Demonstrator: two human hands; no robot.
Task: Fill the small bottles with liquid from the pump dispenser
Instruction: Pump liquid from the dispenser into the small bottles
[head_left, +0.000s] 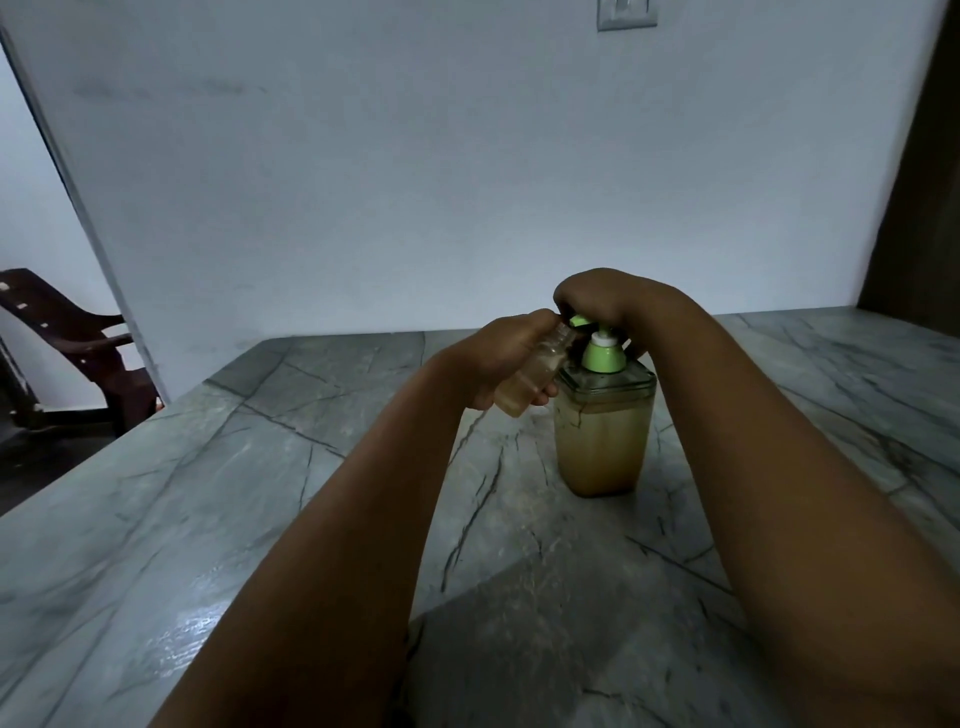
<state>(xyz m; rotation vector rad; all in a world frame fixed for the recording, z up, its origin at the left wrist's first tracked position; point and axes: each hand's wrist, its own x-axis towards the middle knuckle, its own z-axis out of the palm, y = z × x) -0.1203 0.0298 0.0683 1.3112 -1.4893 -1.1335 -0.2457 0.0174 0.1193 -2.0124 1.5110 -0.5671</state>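
A clear square pump dispenser (602, 441) with a green collar stands on the grey marble table (260, 493), more than half full of yellowish liquid. My right hand (608, 299) lies over the green pump head, fingers curled down around it. My left hand (498, 358) grips a small clear bottle (530, 382), tilted with its open neck up against the green spout. Yellowish liquid fills most of the small bottle. The pump head is mostly hidden under my right hand.
A pale wall rises right behind the table's far edge, with a switch plate (626, 13) high up. A dark wooden chair (67, 338) stands off to the left beyond the table. A dark door frame (914, 182) borders the right side.
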